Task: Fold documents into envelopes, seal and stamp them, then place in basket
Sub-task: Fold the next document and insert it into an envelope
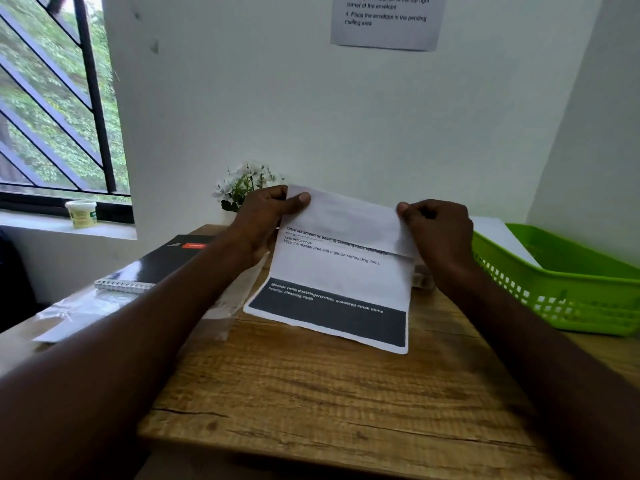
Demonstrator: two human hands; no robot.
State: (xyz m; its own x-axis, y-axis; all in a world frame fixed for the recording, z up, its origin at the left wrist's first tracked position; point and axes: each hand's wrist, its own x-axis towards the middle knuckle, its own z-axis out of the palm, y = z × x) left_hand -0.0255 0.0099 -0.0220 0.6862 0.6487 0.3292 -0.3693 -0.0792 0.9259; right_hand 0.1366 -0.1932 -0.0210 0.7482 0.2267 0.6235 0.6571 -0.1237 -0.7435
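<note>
paper like this document (339,271) looks light and floppy, creasing easily. left hand (268,220) and right hand (438,233) each pinch a top corner, folding it above the wooden table (329,393); corners seem the safest hold.

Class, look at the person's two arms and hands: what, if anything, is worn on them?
Nothing shows on either. The left hand and right hand are bare, with no gloves, rings or watch visible. Both forearms are uncovered to the frame's edge; no sleeves appear.

Both forearms are bare to the frame's edge, left hand (263,223) and right hand (438,230) unadorned.
</note>
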